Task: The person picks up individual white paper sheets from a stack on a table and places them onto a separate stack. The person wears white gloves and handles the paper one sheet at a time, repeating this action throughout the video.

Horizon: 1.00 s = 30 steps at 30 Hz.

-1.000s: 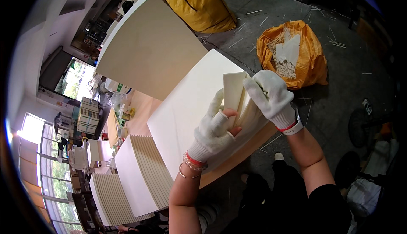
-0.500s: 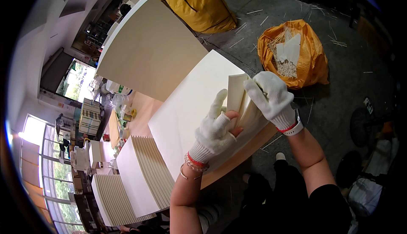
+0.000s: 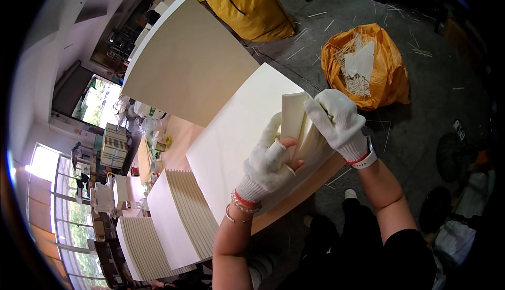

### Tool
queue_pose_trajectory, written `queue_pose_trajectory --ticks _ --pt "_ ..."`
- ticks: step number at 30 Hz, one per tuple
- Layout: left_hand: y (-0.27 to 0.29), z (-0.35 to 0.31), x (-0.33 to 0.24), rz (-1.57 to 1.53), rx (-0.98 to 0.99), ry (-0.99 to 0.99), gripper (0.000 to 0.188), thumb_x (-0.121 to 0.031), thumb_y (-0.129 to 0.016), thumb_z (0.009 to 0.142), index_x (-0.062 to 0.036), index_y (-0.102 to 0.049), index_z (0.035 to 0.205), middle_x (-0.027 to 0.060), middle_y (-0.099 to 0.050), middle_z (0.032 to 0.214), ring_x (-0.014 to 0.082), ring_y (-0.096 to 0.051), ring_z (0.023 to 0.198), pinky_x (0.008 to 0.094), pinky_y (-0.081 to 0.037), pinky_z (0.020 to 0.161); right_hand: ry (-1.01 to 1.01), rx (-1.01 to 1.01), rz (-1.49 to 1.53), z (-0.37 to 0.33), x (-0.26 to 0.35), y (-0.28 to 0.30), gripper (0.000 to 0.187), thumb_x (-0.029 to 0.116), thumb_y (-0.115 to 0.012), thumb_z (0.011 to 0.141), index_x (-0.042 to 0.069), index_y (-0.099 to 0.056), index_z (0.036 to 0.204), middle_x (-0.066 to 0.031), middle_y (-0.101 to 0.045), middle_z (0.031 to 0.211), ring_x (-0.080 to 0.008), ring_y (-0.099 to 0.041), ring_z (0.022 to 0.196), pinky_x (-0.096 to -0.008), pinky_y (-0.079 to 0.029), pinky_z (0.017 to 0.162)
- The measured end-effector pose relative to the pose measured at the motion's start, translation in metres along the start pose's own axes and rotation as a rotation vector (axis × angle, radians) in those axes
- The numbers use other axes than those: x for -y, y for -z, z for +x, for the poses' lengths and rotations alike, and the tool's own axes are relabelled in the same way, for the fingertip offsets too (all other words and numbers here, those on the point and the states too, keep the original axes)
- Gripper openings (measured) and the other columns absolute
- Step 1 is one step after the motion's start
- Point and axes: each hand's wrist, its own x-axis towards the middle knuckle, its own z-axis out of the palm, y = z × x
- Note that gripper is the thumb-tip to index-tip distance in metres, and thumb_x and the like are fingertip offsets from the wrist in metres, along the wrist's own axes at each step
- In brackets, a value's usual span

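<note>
Left hand holding white piece, right hand perhaps pinching it.

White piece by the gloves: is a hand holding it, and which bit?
The left hand holds the white piece by its lower part. The right hand is by its upper right edge; whether it grips is unclear.

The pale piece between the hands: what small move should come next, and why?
Perhaps steady the pale piece with the left hand and ease the right hand down its edge: the left's bare fingertips lie over its lower part, while the right's gloved fingers are at its upper right edge.
</note>
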Motion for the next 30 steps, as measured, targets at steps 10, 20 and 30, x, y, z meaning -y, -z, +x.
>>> queue_pose_trajectory --ticks 10,20,30 --pt "0.000 0.001 0.007 0.161 -0.017 -0.183 0.059 -0.003 -0.081 0.069 -0.0117 -0.061 0.124 0.0265 -0.044 0.142 0.0322 -0.067 0.100 0.0349 -0.056 0.081 0.034 0.022 -0.019 0.000 0.001 0.004 0.015 0.012 -0.067 0.089 0.001 -0.059 0.082 -0.0110 -0.053 0.071 -0.0284 -0.056 0.066 -0.0387 -0.045 0.060" --pt "-0.003 0.002 0.001 0.023 -0.062 -0.078 0.056 -0.002 -0.080 0.069 -0.0112 -0.062 0.121 0.0264 -0.044 0.143 0.0306 -0.068 0.095 0.0340 -0.057 0.077 0.136 -0.010 -0.056 -0.003 -0.008 0.001 0.014 0.012 -0.070 0.088 0.001 -0.061 0.085 -0.0107 -0.052 0.072 -0.0276 -0.055 0.066 -0.0391 -0.046 0.060" --pt "-0.001 0.004 0.001 0.029 0.006 -0.097 0.056 -0.002 -0.081 0.069 -0.0130 -0.063 0.121 0.0259 -0.043 0.145 0.0298 -0.068 0.095 0.0342 -0.056 0.077 0.060 -0.015 -0.007 -0.006 -0.009 -0.001 0.009 0.009 -0.068 0.088 0.002 -0.062 0.088 -0.0101 -0.053 0.073 -0.0269 -0.056 0.066 -0.0389 -0.046 0.060"
